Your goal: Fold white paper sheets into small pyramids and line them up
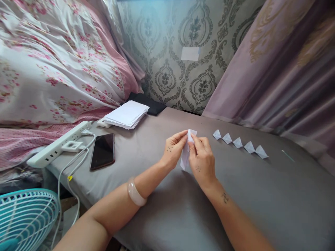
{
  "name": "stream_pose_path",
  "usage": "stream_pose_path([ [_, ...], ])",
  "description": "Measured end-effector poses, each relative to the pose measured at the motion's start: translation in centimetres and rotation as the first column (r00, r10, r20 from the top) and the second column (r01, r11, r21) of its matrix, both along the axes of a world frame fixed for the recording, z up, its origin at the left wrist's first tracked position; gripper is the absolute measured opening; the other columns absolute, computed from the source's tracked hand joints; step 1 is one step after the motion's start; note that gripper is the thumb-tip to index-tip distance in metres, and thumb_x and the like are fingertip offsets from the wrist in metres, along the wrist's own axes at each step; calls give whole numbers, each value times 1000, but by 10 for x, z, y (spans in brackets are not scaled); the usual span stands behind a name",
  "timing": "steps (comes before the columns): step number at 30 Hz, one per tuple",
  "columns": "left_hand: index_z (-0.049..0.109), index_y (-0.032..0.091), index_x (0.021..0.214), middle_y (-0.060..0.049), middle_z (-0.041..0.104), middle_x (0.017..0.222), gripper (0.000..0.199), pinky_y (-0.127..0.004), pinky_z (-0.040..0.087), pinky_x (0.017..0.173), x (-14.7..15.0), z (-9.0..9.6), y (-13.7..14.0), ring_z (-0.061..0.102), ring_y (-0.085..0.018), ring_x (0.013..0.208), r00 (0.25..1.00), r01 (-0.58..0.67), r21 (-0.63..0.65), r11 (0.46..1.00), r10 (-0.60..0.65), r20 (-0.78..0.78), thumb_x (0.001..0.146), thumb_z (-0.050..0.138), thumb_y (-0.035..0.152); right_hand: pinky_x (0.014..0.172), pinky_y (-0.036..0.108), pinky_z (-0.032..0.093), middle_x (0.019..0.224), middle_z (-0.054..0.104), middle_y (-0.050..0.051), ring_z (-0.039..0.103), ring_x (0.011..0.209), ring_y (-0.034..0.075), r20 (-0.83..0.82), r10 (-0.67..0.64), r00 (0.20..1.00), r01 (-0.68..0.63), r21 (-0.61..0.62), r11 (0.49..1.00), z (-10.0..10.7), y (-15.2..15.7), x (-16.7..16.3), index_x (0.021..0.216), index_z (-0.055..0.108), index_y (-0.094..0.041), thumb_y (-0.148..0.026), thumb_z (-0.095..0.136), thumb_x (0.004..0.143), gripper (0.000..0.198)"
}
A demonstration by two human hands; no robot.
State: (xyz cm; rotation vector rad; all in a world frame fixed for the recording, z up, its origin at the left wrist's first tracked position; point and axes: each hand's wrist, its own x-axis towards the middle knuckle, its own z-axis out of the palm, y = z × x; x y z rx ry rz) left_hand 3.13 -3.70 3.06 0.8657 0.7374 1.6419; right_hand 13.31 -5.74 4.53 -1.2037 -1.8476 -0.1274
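Note:
A folded strip of white paper [185, 158] is held up between my two hands above the grey table cover. My left hand [173, 148] pinches its upper left edge with thumb and fingertips. On the other side, my right hand [202, 155] grips the paper near the top, thumb against the fold. The strip's lower end hangs down between the hands. To the right stands a slanting row of several small folded white paper pieces [237, 142], pointed at the top, apart from both hands.
A stack of white paper sheets [127, 114] lies at the back left by a black flat item [157, 107]. Nearer are a phone [103, 151], a power strip [61, 141] with white cables, and a fan [28, 219]. A thin greenish stick [288, 156] lies far right.

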Motion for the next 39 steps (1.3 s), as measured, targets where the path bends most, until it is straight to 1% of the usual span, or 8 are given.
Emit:
stream_pose_path([
  [5,74,19,101,-6,73,99,30,-29,49,83,2,2,-3,65,-16,86,1000,9,-1,1000,-9,-2,73,75,31,71,32,50,96,60,9,59,88,19,-96,-24,995,26,24,999,5,1,1,112,68,-21,-33,44,94,32],
  [8,74,19,101,-7,73,99,30,-30,49,84,3,2,-4,66,-17,87,1000,3,17,1000,-3,-24,73,75,31,73,32,49,97,62,8,60,89,20,-101,-42,994,44,20,999,9,1,2,106,69,-21,-33,48,92,28],
  [10,74,19,101,-7,73,100,30,-31,48,86,4,0,-5,66,-18,90,999,-1,33,999,3,-47,73,74,31,74,32,48,97,65,8,60,85,19,-104,-49,993,49,-6,999,12,2,2,102,69,-21,-33,50,91,25],
  [13,74,19,100,-7,73,100,28,-33,48,89,6,-1,-5,66,-18,91,997,-15,46,999,18,-73,75,73,31,72,32,46,92,67,6,60,78,18,-109,-81,991,76,-42,996,15,2,3,95,69,-20,-32,52,90,21],
  [17,74,18,99,-6,74,97,26,-33,48,88,7,-2,-5,66,-18,90,996,-29,28,999,31,-83,75,72,29,70,31,44,85,68,5,60,74,18,-91,-103,991,99,-40,994,14,3,4,89,69,-21,-32,50,91,22],
  [21,75,19,97,-6,74,97,24,-33,48,88,6,-2,-4,66,-18,89,995,-28,31,999,31,-99,76,71,27,69,31,44,84,68,6,60,74,18,-84,-92,992,89,-38,995,14,3,4,89,70,-21,-32,48,91,24],
  [30,74,20,99,-6,73,99,23,-34,47,93,5,-1,-6,65,-18,93,995,5,61,998,1,-104,78,69,28,70,32,46,87,68,8,61,79,20,-78,-59,995,56,-35,998,13,4,4,102,70,-21,-34,43,94,32],
  [39,75,22,97,-5,74,93,21,-35,47,93,5,0,-5,66,-18,93,993,28,94,995,-18,-113,77,70,28,69,32,48,84,64,6,59,67,15,-231,8,973,-39,-130,991,17,7,5,95,70,-19,-29,47,89,25],
])
